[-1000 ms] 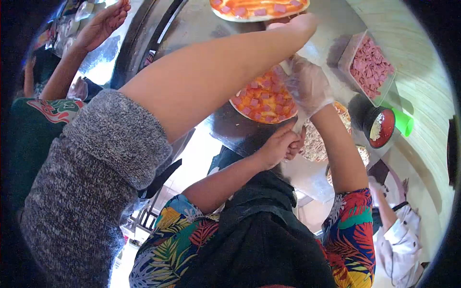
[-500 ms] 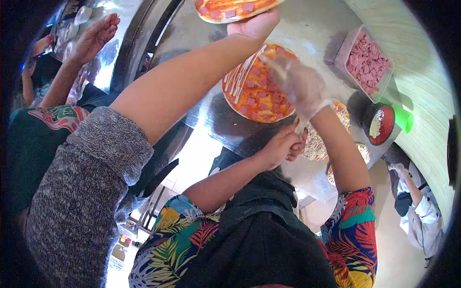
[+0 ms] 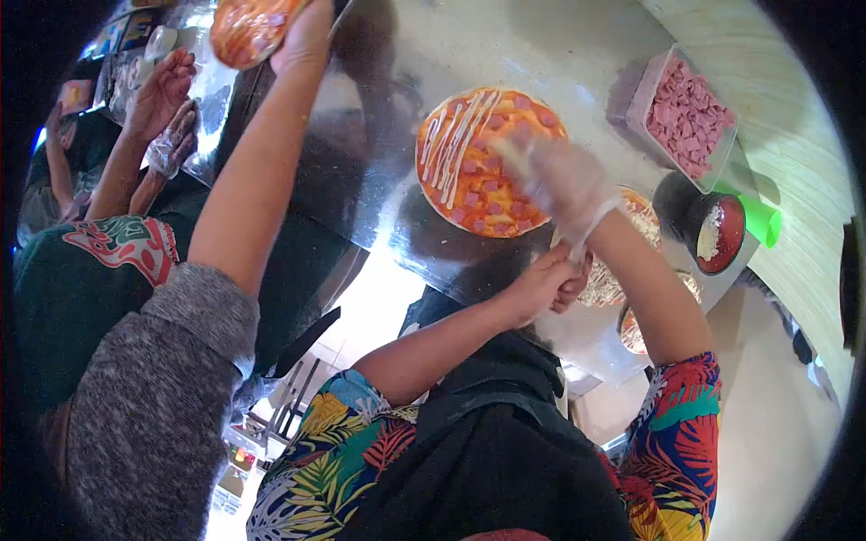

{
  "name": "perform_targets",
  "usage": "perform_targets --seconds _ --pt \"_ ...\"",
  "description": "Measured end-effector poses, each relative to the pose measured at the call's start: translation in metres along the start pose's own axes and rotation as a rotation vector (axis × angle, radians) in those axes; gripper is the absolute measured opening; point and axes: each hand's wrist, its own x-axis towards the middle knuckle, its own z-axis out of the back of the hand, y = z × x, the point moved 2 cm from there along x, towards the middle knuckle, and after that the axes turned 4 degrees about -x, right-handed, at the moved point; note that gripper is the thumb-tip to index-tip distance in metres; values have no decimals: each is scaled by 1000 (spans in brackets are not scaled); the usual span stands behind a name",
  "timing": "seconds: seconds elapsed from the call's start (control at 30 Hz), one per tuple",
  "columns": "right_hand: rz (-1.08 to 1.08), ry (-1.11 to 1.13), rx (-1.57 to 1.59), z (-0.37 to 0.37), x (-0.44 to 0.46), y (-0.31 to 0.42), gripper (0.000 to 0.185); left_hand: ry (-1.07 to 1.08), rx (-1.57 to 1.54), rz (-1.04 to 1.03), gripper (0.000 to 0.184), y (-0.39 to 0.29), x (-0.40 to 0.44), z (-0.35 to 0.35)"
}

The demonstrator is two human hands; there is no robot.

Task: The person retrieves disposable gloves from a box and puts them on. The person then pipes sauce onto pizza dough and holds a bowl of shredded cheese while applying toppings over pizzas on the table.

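Note:
A round pizza with red sauce and pink ham squares lies on the metal table, with white zigzag lines of sauce across its left part. Over its right side is my right hand, in a clear plastic glove and smeared by motion, closed around a piping bag whose tip points at the pizza. My bare left hand is closed on the twisted tail of that bag, just below my right wrist. Partly behind my hands sits a second pizza with shredded topping and pale lines.
A plastic tub of chopped ham stands at the right, near a green cup and a red bowl with white shreds. A smaller pizza lies at the near edge. At left, another person's hand carries a pizza.
The other person's arm has swung left, taking its pizza away from the table's far side. A gloved hand now shows at the left. My hands stay over the pizza with little shift.

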Motion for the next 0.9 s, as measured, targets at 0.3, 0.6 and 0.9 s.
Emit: perform_targets --seconds 0.3,0.6,0.9 --pt "-204 358 -266 26 6 20 21 -64 111 -9 9 5 4 6" --pt "56 708 -452 -7 -29 30 40 86 116 240 5 36 5 21" --pt "115 179 -288 0 -16 3 24 114 35 114 13 17 20 10"
